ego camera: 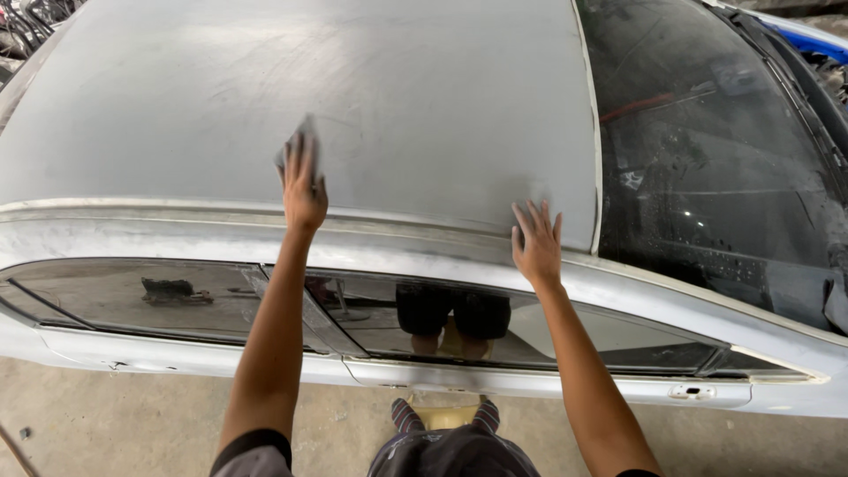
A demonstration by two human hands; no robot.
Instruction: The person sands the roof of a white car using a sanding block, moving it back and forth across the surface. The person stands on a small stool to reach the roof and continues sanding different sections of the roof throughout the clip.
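Note:
I look down on the sanded grey roof of a car. My left hand presses a small grey sanding sheet flat on the roof near its edge, fingers stretched over it. My right hand rests flat with fingers spread on the roof's near edge, close to the windscreen corner, holding nothing. Both arms reach out over the side windows.
The dark windscreen lies to the right, wet with drops. Below the roof rail are the side windows and pale door panels with a door handle. My feet stand on a concrete floor. Something blue sits at the top right.

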